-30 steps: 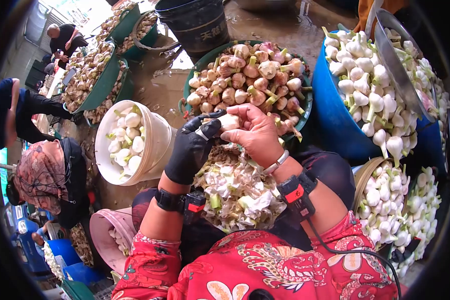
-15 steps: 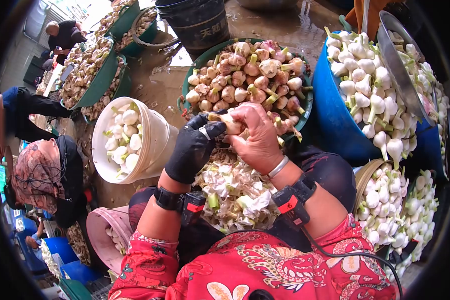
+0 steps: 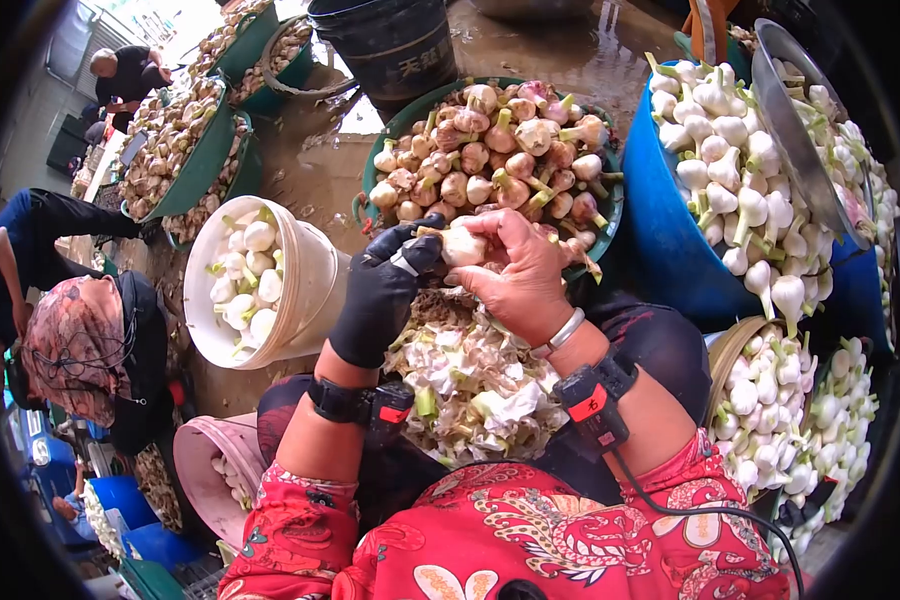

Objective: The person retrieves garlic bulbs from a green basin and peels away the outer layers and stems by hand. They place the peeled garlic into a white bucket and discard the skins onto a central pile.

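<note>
A garlic bulb (image 3: pixel 462 247) with pale skin is held between both hands above my lap. My left hand (image 3: pixel 385 285), in a black glove with bare-looking ring band, is closed on its brownish stem end. Bare, my right hand (image 3: pixel 515 275) grips the bulb's other side between thumb and fingers. Just beyond the hands stands a green basin (image 3: pixel 370 190) heaped with unpeeled garlic bulbs (image 3: pixel 510 140). Under the hands lies a pile of peeled garlic skins (image 3: pixel 470 375), papery and white with brown bits.
To the left, a white bucket (image 3: pixel 315 300) holds peeled bulbs; a pink bucket (image 3: pixel 195 450) is nearer. At right stands a blue tub (image 3: pixel 660 240) piled with white garlic, a metal basin (image 3: pixel 800 120) beside it. A black bucket (image 3: pixel 380 50) stands behind. Other people (image 3: pixel 80 340) are at left.
The bulb has turned in my hands and shows a whiter side. My right hand has shifted slightly right, and my left hand slightly left.
</note>
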Demonstrator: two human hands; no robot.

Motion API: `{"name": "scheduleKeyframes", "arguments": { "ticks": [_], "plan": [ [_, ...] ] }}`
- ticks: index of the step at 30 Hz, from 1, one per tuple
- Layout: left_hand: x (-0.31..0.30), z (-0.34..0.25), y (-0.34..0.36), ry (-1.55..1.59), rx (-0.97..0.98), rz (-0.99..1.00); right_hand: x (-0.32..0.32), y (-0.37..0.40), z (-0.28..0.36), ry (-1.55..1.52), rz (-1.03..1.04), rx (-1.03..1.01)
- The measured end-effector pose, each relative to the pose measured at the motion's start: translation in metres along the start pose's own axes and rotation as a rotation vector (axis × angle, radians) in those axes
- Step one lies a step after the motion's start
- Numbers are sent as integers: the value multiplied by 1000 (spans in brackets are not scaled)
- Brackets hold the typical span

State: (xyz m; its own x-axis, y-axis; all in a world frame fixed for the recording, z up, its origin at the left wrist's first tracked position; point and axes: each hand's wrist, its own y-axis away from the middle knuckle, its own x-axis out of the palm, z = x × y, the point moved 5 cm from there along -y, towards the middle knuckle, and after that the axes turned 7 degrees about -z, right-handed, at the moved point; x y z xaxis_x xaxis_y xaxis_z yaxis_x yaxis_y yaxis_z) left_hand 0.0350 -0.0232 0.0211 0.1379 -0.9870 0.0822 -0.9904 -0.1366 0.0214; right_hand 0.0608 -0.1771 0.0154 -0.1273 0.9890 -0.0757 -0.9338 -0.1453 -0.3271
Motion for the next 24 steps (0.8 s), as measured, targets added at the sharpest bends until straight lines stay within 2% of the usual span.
{"name": "scheduleKeyframes", "arguments": {
  "ticks": [2, 3, 4, 6, 9, 11, 12, 14, 15, 18, 20, 22, 24],
  "plan": [
    [-1, 11, 1, 258, -239, -64, 5, 3, -7, -87, -11, 67],
    [-1, 12, 2, 311, -296, -57, 5, 5, -15, -204, -12, 219],
    [-1, 11, 2, 312, -293, -54, 6, 5, -18, -322, -12, 368],
    [-1, 9, 5, 334, -293, 4, 5, 5, -18, -414, -6, 404],
    [-4, 11, 5, 374, -307, -15, 6, 6, -25, -444, 6, 475],
    [-4, 12, 6, 368, -301, -32, 9, 8, -28, -569, 19, 560],
    [-4, 12, 5, 361, -295, -49, 11, 8, -28, -568, 20, 560],
    [2, 7, 6, 372, -297, -58, 12, 4, -19, -359, -36, 244],
    [3, 6, 7, 382, -301, -65, 13, 4, -18, -281, -8, 171],
    [-1, 17, 4, 377, -323, 2, 17, 7, -18, -157, -12, 94],
    [-4, 21, 3, 399, -327, 23, 18, 7, -15, -171, -4, 95],
    [-9, 21, 2, 422, -330, 42, 22, 10, -21, -506, 30, 398],
    [-2, -12, 6, -873, 691, 153, 23, 7, -17, -588, 46, 455]
  ]
}}
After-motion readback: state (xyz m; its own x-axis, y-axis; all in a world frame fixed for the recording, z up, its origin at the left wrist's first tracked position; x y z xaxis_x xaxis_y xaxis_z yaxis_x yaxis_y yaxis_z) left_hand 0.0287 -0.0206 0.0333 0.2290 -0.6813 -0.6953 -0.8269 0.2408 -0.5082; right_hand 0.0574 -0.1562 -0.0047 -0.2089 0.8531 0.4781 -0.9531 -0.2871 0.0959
